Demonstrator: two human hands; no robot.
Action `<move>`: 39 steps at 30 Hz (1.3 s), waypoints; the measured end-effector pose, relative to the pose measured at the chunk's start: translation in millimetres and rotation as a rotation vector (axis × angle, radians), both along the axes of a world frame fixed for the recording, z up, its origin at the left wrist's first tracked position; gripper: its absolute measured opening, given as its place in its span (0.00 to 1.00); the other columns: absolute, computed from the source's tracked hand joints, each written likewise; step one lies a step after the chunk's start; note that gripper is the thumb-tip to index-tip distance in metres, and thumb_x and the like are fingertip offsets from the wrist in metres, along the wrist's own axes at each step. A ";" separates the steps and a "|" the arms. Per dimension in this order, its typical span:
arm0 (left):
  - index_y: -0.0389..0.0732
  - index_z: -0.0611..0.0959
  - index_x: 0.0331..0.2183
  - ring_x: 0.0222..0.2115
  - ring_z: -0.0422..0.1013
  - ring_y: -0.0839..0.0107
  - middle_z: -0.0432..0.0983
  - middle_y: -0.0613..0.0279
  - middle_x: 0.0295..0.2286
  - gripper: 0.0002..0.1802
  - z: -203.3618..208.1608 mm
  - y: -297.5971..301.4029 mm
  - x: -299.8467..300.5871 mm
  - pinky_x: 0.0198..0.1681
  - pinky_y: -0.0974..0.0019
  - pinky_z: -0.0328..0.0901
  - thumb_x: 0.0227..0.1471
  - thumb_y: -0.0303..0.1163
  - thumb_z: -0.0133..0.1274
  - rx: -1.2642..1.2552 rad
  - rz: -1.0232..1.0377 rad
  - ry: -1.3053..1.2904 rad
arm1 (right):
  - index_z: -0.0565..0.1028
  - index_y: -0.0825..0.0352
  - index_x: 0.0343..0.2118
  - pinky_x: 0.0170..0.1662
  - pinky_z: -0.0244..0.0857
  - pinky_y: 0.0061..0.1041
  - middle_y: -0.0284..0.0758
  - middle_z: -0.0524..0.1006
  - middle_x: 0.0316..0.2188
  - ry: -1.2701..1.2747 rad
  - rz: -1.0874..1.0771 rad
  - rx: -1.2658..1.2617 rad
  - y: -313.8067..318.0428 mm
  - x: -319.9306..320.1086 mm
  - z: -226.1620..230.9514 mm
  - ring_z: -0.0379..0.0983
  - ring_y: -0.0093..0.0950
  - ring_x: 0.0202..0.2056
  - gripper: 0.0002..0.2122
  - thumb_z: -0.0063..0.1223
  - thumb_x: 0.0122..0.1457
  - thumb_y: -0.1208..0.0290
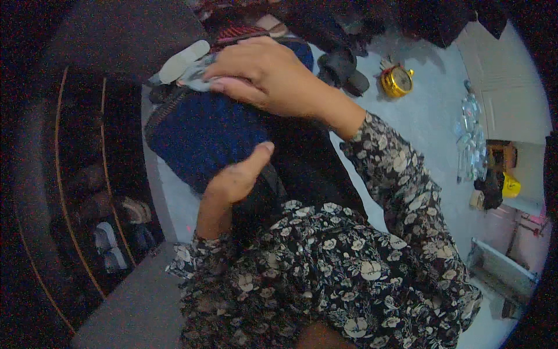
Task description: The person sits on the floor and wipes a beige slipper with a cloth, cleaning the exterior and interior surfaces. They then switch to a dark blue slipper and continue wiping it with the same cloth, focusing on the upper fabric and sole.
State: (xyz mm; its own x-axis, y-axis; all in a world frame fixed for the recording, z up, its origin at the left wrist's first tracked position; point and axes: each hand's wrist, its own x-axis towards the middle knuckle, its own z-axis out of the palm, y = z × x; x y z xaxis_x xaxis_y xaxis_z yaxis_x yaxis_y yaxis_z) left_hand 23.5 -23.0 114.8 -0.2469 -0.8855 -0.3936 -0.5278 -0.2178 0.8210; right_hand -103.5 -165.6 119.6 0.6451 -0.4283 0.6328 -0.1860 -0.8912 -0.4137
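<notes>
A dark blue fabric bag (pixel 203 128) with a dark zip edge (pixel 164 111) rests tilted against my lap. My left hand (pixel 235 177) grips its near right side, thumb lying on the fabric and the other fingers hidden. Over the bag's far edge, my right hand (pixel 267 72) has its fingers closed on a crumpled grey-white piece (pixel 197 75), whose kind I cannot make out. Just left of those fingers, a pale, rounded, sole-shaped thing (pixel 185 61) sticks up at the bag's edge.
Shoes (pixel 110 244) stand on a dark rack at the left. Behind the bag lies a red striped cloth (pixel 241 32). Farther right are dark headwear or shoes (pixel 343 70), a gold pot-like container (pixel 397 81), clear plastic bottles (pixel 471 134) and a yellow object (pixel 511 185).
</notes>
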 end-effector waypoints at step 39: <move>0.32 0.73 0.45 0.47 0.65 0.62 0.71 0.55 0.44 0.26 -101.0 23.4 -3.2 0.56 0.61 0.54 0.56 0.45 0.43 -1.707 -1.110 -2.523 | 0.75 0.60 0.29 0.41 0.60 0.34 0.32 0.74 0.29 0.116 0.210 -0.014 17.7 14.1 25.2 0.72 0.31 0.37 0.05 0.53 0.50 0.68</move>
State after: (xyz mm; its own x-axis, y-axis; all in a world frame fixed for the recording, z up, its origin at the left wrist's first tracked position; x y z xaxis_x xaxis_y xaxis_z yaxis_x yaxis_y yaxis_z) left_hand 20.2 0.4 13.8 -0.7564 -0.5876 -0.2873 0.4220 -0.1028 -0.9007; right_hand -89.4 -147.9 144.8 0.7878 -0.2693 0.5540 -0.0420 -0.9208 -0.3878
